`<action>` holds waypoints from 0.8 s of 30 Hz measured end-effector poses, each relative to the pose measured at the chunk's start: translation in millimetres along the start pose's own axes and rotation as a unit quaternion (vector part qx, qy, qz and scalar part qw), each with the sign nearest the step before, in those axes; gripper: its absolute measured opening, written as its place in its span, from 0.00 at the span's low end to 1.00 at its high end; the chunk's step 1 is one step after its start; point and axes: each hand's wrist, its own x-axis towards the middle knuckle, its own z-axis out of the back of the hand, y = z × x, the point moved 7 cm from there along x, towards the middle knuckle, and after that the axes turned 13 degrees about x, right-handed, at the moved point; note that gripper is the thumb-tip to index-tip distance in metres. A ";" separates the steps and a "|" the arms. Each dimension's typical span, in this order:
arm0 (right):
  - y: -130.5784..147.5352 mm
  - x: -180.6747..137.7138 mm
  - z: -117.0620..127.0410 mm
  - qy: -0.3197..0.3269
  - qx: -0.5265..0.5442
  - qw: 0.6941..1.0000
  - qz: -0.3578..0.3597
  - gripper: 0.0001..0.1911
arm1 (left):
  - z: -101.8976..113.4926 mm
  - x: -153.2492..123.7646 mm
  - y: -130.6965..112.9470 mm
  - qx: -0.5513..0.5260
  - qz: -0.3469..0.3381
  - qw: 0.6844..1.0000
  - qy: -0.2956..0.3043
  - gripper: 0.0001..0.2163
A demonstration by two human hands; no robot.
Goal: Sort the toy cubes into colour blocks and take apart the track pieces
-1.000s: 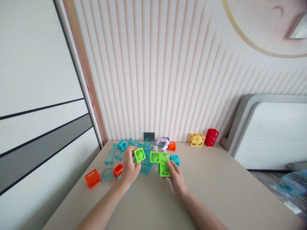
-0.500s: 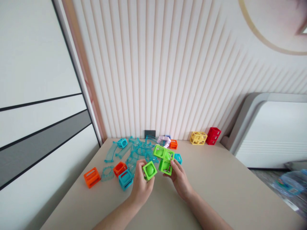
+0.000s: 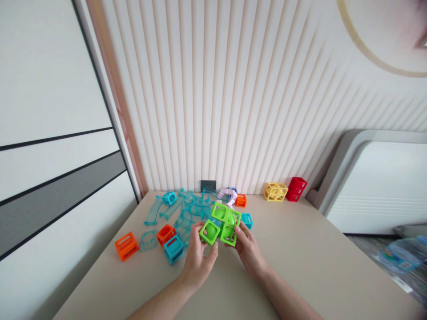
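Observation:
My left hand (image 3: 196, 262) is closed on a single green open-frame cube (image 3: 210, 232) and presses it against the left side of a joined group of green cubes (image 3: 226, 221). My right hand (image 3: 248, 251) grips that group from the right, fingers wrapped on its lower cube. Both hands hold the pieces a little above the beige table (image 3: 300, 262), near its middle.
Left of my hands lie a blue cube (image 3: 173, 249), two orange cubes (image 3: 126, 246) (image 3: 166, 234) and several clear teal track pieces (image 3: 187, 209). By the wall sit a yellow cube (image 3: 275, 191), a red cube (image 3: 296, 189), a small orange cube (image 3: 240, 200) and a lilac piece (image 3: 228, 195).
My left hand carried the single green cube from the left to the group held by my right hand, and the two now touch. A blue cube came into sight on the table.

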 end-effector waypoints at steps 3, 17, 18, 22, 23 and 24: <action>-0.5 -0.3 -1.3 0.005 0.002 1.000 0.000 0.21 | -1.7 -0.3 0.5 -0.005 -0.005 1.000 0.011 0.20; 1.9 -0.4 -2.6 0.005 -0.001 1.000 -0.003 0.21 | 0.8 -0.4 -9.1 0.070 -0.051 0.996 0.016 0.15; 2.1 -0.3 -2.8 0.007 -0.001 1.000 -0.001 0.21 | 2.4 0.7 -9.0 0.061 -0.047 0.997 0.009 0.14; 2.1 -0.9 -2.9 0.014 -0.001 1.000 0.008 0.21 | 9.8 6.2 -6.3 0.013 -0.007 0.999 -0.030 0.13; 2.1 -1.2 -2.8 0.016 -0.002 1.000 0.010 0.22 | 11.0 7.5 -5.1 -0.001 0.007 0.999 -0.036 0.14; 1.9 -1.6 -2.8 0.019 -0.004 1.000 0.010 0.22 | 11.4 8.8 -3.8 -0.015 0.022 0.999 -0.036 0.16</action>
